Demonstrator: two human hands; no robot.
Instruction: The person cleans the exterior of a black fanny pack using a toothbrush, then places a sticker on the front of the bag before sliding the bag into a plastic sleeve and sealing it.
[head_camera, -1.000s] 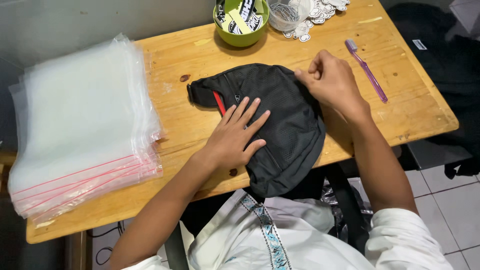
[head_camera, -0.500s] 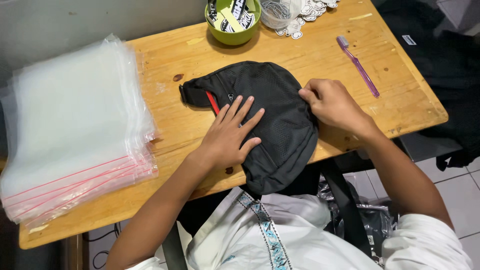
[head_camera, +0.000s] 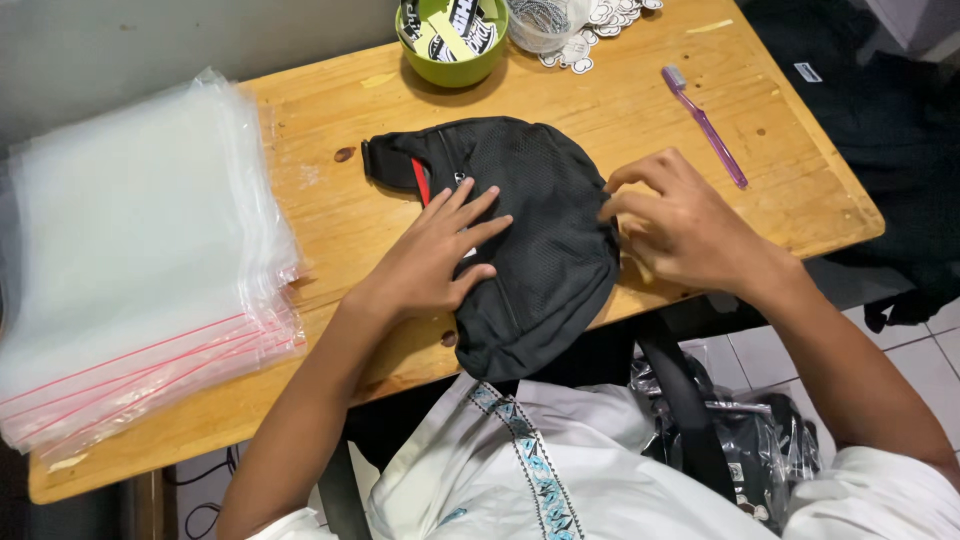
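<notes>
Around the black pouch (head_camera: 520, 240), bare desk (head_camera: 330, 215) lies open at 9 o'clock, up to the stack of clear bags (head_camera: 130, 270) that blocks the far left. At 12 o'clock a green bowl (head_camera: 447, 45) and a clear cup (head_camera: 540, 20) crowd the back edge. At 2 o'clock a purple toothbrush (head_camera: 705, 125) lies across open wood.

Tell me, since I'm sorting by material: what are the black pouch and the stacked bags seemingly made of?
Black pouch: probably synthetic fabric, matte, with a mesh-like weave and soft folds. Stacked bags: apparently thin clear plastic, glossy, see-through, with red strips along one edge.
</notes>
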